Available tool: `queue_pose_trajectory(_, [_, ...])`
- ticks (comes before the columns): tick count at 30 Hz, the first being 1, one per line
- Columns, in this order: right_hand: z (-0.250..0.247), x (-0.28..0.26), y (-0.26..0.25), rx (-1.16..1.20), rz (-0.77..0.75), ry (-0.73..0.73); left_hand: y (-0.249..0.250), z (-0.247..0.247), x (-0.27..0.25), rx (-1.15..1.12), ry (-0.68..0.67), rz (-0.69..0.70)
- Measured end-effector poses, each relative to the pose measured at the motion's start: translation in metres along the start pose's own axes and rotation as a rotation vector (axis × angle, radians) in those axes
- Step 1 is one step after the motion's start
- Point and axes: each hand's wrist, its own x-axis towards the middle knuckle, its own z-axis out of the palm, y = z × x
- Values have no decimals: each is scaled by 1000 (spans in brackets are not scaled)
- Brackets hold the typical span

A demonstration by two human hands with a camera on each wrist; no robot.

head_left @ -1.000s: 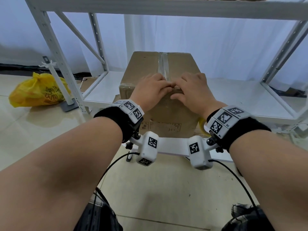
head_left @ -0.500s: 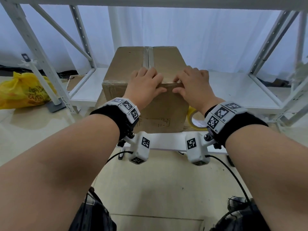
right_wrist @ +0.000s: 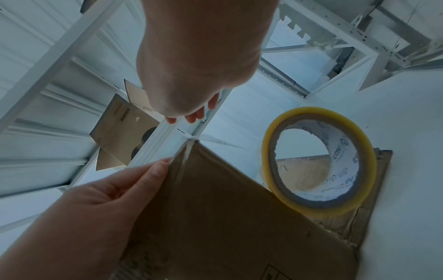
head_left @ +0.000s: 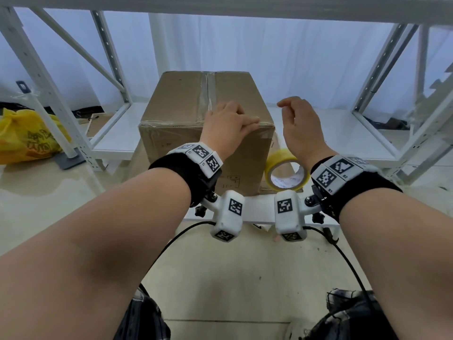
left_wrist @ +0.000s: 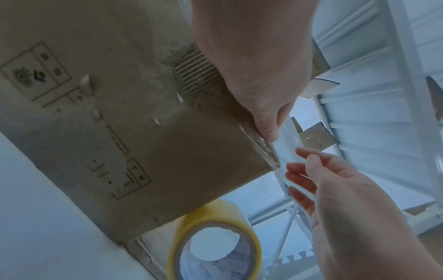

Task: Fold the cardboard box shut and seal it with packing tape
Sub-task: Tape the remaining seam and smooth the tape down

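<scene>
Now the right hand (head_left: 300, 123) has come off the cardboard box (head_left: 196, 114), where both hands were pressing the near top edge a moment ago. It hangs just to the right of the box's near right corner, fingers loosely curled, holding nothing. The left hand (head_left: 226, 126) stays on the box, fingers fairly straight and pressed flat along that near edge, thumb reaching toward the corner. Clear tape already runs down the top centre seam and along the near edge, so I judge the sealing nearly done, with only the right corner left to smooth.

Counted: one box, closed, standing on the low white shelf (head_left: 343, 133); one roll of packing tape (head_left: 285, 171), on edge, against the box's lower right; two hands. One yellow bag (head_left: 27, 136) lies on the floor, well left of the box.
</scene>
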Motion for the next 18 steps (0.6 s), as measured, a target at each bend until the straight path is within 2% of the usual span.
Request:
queue_pose_trajectory(5, [-4,-4,2,7,49,-71,-4,1,-2,148,13,99])
queue_pose_trajectory(8, [-7,-7,5,-14,81,-106,1,3,-4,194,22,95])
queue_pose_trajectory(10, [-8,-12,8,-19,105,-152,5,5,-4,159,28,67])
queue_pose_trajectory(12, [-9,-17,15,-34,141,-256,7,4,-2,94,10,63])
queue_pose_trajectory(14, [-9,-20,25,-114,197,-361,11,4,0,25,-10,97])
queue_pose_trajectory(18, [-10,-22,37,-178,318,-470,18,3,4,-9,-34,145])
